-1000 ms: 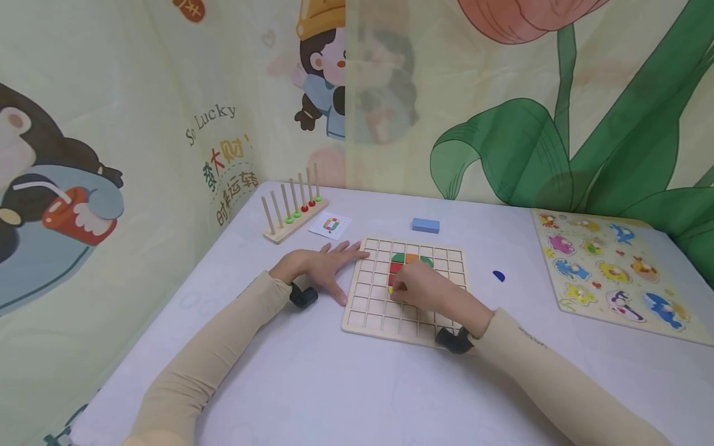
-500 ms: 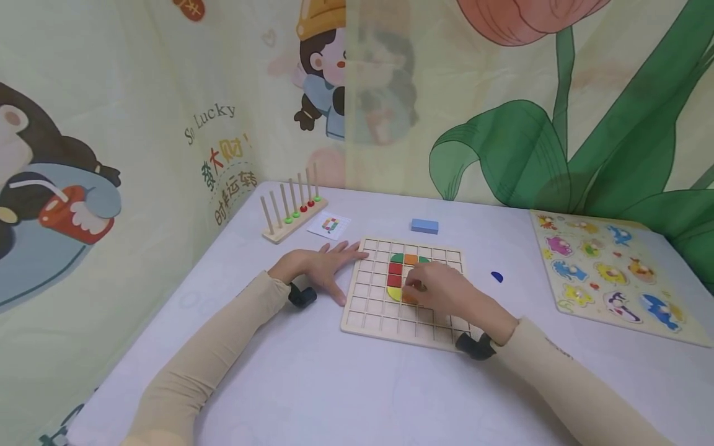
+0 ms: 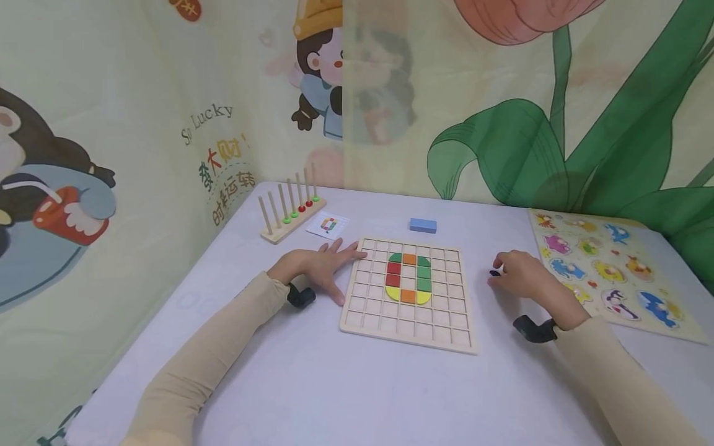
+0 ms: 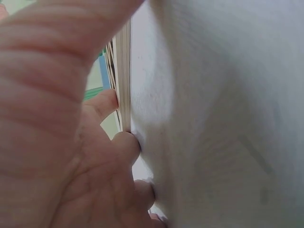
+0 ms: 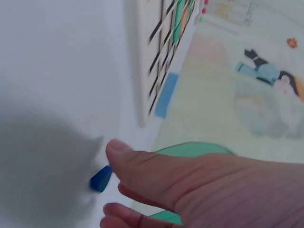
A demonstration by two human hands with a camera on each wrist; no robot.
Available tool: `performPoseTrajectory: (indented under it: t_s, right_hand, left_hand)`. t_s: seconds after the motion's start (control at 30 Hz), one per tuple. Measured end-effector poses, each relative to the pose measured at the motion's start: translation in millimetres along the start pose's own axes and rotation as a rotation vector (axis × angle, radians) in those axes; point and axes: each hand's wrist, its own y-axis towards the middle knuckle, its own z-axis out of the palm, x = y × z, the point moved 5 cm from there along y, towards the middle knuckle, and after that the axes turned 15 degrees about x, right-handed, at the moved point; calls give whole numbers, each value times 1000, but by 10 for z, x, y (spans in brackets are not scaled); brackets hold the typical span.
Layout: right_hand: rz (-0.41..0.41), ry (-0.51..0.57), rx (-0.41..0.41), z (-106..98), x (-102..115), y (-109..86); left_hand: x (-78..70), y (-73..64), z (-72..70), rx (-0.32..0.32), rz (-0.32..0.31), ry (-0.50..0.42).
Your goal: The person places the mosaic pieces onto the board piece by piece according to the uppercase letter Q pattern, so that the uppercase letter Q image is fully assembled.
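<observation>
The wooden grid board point(image 3: 379, 322) lies on the table with a ring of coloured tiles in it: green, orange, red and yellow. My left hand point(image 3: 320, 269) is spread at the board's left edge, fingertips touching its side; the left wrist view shows the fingers point(image 4: 124, 147) against the layered board edge. To the right of the board, my right hand point(image 3: 521, 272) has thumb and fingertips at a small dark blue half-round tile point(image 3: 494, 273), pinching it close over the table. In the right wrist view the blue tile point(image 5: 100, 179) shows beside the thumb tip.
A blue block point(image 3: 423, 225) lies behind the board. A pattern card point(image 3: 328, 225) and a peg stand point(image 3: 292, 223) with green and red beads are at the back left. At right, near my right hand, lies an animal puzzle board point(image 3: 608, 260).
My right hand has left the ring of tiles and moved right to the blue half-round tile. The full ring now shows, with green, orange and yellow tiles uncovered. My left hand has stayed put.
</observation>
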Motion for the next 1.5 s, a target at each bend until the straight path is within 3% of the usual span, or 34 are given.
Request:
performPoseTrajectory:
  t_s: [0.17, 0.4, 0.73, 1.03, 1.23, 1.4, 1.5]
  right_hand:
    - [-60, 32, 36, 13, -66, 64]
    - [-124, -12, 52, -13, -15, 53]
    - [-37, 13, 45, -48, -115, 72]
    - [-34, -4, 96, 6, -29, 57]
    - [-36, 11, 97, 56, 351, -79]
    - [-98, 28, 142, 307, 833, -168]
    - [-134, 43, 146, 445, 1014, -209]
  left_hand:
    - [26, -17, -6, -12, 16, -8]
    - [45, -31, -11, -14, 25, -18]
    - [88, -37, 2, -4, 18, -28]
    - [78, -32, -7, -14, 10, -13]
    - [56, -31, -2, -24, 0, -41]
    - [30, -21, -2, -24, -5, -48]
    - [26, -8, 3, -21, -2, -42]
